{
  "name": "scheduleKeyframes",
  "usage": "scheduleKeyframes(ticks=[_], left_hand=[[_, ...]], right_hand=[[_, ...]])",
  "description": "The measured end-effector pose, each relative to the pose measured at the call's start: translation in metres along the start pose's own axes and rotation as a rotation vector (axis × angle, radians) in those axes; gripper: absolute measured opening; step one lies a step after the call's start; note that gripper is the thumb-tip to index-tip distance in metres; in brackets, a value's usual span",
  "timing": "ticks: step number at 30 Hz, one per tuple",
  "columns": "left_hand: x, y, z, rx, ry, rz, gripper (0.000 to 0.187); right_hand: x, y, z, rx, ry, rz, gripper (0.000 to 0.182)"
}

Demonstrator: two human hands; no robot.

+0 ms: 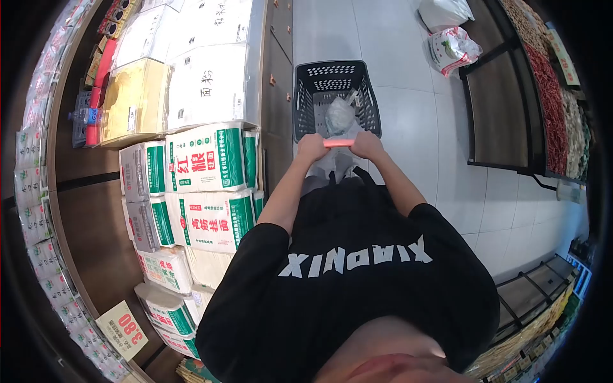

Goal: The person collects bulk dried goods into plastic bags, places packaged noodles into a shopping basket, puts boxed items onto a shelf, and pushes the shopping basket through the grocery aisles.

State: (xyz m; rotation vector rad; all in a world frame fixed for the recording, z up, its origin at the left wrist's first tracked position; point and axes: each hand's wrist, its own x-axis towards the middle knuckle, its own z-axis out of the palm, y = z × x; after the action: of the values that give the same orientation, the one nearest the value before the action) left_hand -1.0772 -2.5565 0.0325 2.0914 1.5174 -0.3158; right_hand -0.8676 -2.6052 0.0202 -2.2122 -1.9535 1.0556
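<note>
Both my hands grip the orange handle [339, 143] of a dark plastic shopping basket [328, 67]. My left hand [311, 147] is wrapped round the handle's left end, and my right hand [366, 146] closes on its right end. Inside the basket, a clear plastic bag [340, 113] with pale contents lies near the handle. Below the handle, part of the bag or basket front is hard to make out against my clothes.
Stacked noodle packs [205, 158] and white flour boxes [207, 86] fill the shelf on my left. Two white sacks, one with red print [454, 51], sit on the tiled floor [408, 108] ahead right. A dark display stand [501, 108] with dried goods borders the right side.
</note>
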Motion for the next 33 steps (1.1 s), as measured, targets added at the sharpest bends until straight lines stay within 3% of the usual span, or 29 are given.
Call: scheduleKeyframes(ticks=[7, 16, 19, 22, 26, 33], left_hand=[[0.078, 0.0, -0.046, 0.011, -0.018, -0.026, 0.036], [0.208, -0.013, -0.114, -0.029, 0.002, -0.005, 0.036], [0.254, -0.021, -0.132, -0.037, -0.034, 0.003, 0.038], [0.296, -0.025, -0.149, -0.051, 0.11, 0.079, 0.037], [0.356, -0.037, -0.162, -0.017, 0.138, 0.18, 0.035], [0.422, -0.033, -0.216, 0.001, 0.026, 0.184, 0.035]], right_hand=[[0.079, -0.005, -0.051, -0.048, -0.048, 0.01, 0.037], [0.21, -0.012, -0.115, -0.065, -0.081, 0.02, 0.041], [0.25, -0.012, -0.129, -0.016, -0.002, 0.078, 0.04], [0.305, -0.003, -0.142, -0.098, -0.007, 0.018, 0.039], [0.348, -0.013, -0.181, -0.11, -0.105, 0.072, 0.042], [0.417, -0.008, -0.213, -0.116, -0.065, 0.068, 0.047]])
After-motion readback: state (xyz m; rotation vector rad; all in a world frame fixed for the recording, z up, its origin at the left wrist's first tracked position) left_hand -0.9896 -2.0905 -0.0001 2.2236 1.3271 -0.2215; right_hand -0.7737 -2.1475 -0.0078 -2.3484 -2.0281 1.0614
